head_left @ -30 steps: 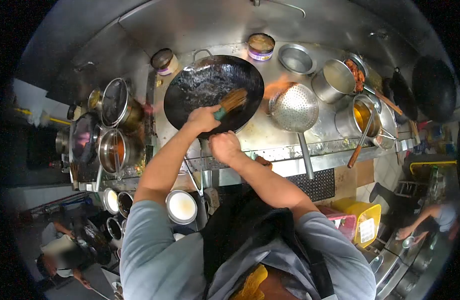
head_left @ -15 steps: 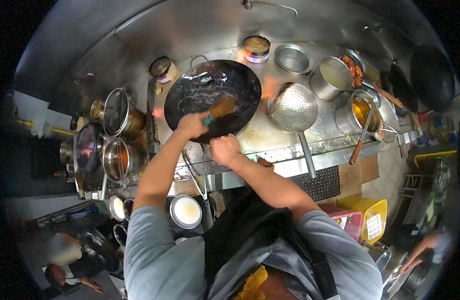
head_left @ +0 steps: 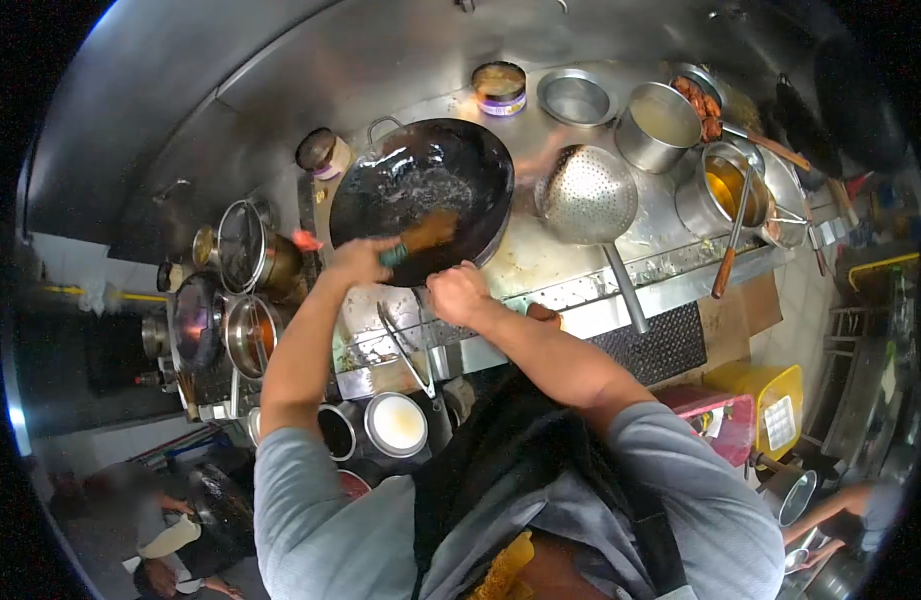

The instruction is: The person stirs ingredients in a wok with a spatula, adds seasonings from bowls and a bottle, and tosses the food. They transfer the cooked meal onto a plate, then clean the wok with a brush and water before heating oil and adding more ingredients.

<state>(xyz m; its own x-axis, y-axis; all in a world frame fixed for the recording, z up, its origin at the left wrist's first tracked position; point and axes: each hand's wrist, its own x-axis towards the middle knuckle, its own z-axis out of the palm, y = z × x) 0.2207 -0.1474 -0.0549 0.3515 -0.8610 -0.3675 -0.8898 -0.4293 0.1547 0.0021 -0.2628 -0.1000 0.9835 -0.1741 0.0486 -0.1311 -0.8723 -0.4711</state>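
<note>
A large black wok (head_left: 481,160) sits on the steel range with shiny, foamy liquid in it. My left hand (head_left: 359,263) is closed round the green-banded handle of a wok brush (head_left: 428,232), whose tan bristles are inside the wok near its near side and blurred by motion. Beside it, my right hand (head_left: 460,292) grips the wok's near edge in a fist; whatever handle lies under the fingers is hidden. Just below my hands, a pair of tongs (head_left: 406,350) lies across the range's front edge. A perforated strainer (head_left: 587,195) rests right of the wok.
Along the back stand a tin (head_left: 500,90) and a steel bowl (head_left: 578,98). Pots (head_left: 660,128) and ladles crowd the right, more pans (head_left: 249,335) the left. Yellow (head_left: 761,400) and red (head_left: 716,425) bins stand below right. Other people work at both lower corners.
My left hand and the brush have shifted left and slightly down in the wok. My right hand stays at the wok's edge. The whole view has tilted a little.
</note>
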